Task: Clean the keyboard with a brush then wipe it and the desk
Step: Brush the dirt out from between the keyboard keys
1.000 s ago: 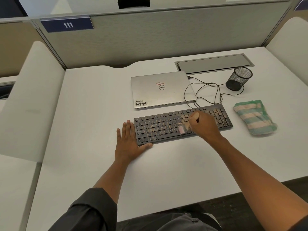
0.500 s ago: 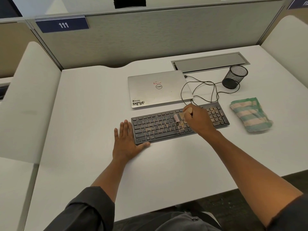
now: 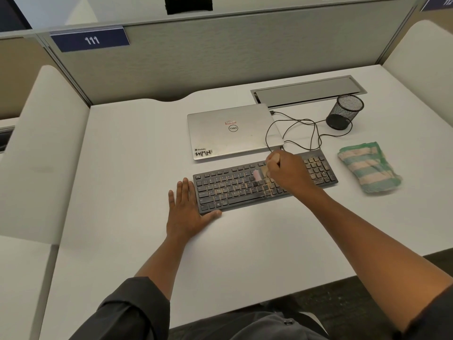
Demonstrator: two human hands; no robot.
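The keyboard (image 3: 264, 184) lies on the counter (image 3: 137, 168) just in front of a closed laptop (image 3: 232, 132), and it is in the brushing stage: pale dust shows on the middle keys and on the number pad. To do this step well, the brush (image 3: 257, 174) probably wants short strokes along the rows, working the grit toward one edge rather than into the gaps, with the number pad treated too before any wiping.

The right hand (image 3: 289, 174) is curled round the brush handle, wrist raised over the upper middle rows, the blurred pinkish bristles touching the keys to its left. The left hand (image 3: 187, 209) lies flat with straight fingers on the counter at the keyboard's left end, thumb against the front edge, holding nothing and seemingly steadying the board. The striped cloth (image 3: 367, 166) waits folded on the counter, near the keyboard's right end.
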